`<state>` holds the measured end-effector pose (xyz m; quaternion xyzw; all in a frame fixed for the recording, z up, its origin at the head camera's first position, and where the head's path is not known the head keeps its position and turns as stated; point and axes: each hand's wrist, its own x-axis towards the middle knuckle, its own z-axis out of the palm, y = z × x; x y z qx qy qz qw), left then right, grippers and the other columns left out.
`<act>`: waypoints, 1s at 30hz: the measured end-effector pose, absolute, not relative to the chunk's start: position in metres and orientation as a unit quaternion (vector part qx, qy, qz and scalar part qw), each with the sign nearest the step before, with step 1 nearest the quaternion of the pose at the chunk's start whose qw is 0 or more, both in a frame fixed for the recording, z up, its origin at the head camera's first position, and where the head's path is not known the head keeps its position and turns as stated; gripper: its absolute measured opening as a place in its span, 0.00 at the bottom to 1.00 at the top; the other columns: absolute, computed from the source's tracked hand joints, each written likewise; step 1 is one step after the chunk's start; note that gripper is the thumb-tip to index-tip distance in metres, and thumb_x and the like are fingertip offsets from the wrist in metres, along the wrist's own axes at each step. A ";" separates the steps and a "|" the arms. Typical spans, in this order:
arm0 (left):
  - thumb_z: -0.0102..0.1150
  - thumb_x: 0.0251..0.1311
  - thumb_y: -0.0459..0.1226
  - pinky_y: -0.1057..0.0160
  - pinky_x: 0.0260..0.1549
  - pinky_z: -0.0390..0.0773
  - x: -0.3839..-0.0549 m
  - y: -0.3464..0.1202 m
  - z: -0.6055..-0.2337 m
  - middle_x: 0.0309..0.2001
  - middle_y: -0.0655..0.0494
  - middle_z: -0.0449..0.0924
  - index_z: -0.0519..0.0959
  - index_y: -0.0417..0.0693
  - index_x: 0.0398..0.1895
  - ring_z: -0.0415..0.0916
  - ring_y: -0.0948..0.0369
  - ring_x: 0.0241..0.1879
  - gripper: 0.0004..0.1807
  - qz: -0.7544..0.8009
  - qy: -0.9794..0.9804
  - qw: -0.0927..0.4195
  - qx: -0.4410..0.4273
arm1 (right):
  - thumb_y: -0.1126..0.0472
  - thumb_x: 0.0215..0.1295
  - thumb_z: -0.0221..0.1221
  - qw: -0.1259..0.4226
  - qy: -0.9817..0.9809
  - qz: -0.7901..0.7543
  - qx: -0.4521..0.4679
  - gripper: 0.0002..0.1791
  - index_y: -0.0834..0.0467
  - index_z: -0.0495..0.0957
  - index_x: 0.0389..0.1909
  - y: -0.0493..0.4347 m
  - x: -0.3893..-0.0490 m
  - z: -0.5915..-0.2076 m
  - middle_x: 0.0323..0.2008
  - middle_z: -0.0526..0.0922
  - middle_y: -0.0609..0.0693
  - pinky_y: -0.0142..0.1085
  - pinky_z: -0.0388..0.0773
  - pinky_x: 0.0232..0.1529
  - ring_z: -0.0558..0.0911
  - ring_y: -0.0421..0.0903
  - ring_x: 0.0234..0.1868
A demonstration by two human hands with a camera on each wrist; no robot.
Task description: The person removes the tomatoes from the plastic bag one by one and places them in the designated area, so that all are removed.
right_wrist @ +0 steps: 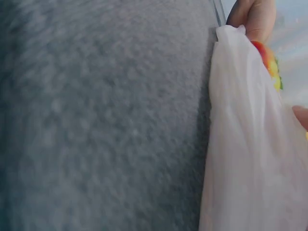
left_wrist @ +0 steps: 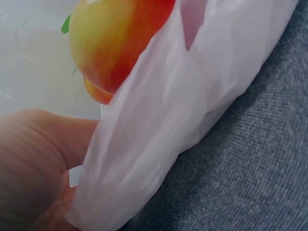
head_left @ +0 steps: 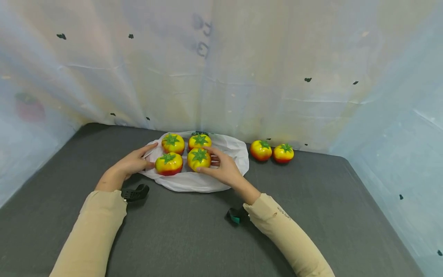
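Note:
A white plastic bag (head_left: 194,186) lies spread on the dark table, its mouth facing up. Several yellow-and-red tomatoes with green star-shaped tops sit in it. My right hand (head_left: 225,167) grips the front right tomato (head_left: 197,161), thumb at its near side and fingertips at its far side. At the bag's left edge, my left hand (head_left: 133,162) holds the rim; in the left wrist view the thumb (left_wrist: 79,139) passes behind the plastic. Closest to that hand is the front left tomato (head_left: 169,166). Behind stand two more, the back left (head_left: 173,143) and back right (head_left: 197,139) ones.
Two tomatoes, one (head_left: 261,151) beside the other (head_left: 283,154), lie on the table right of the bag. A pale plastic sheet (head_left: 242,77) hangs along the table's back edge, with more sheeting at both sides. Dark straps hang below both wrists.

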<state>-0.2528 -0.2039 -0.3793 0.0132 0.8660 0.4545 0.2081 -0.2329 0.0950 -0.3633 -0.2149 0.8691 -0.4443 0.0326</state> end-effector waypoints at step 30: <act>0.54 0.62 0.33 0.31 0.65 0.43 -0.254 -0.205 -0.381 0.75 0.32 0.29 0.39 0.54 0.77 0.32 0.34 0.72 0.46 0.459 0.864 0.202 0.027 | 0.58 0.55 0.68 0.001 0.860 -0.483 -0.165 0.37 0.52 0.67 0.67 0.141 -0.224 -0.347 0.62 0.73 0.57 0.45 0.75 0.58 0.78 0.54 0.57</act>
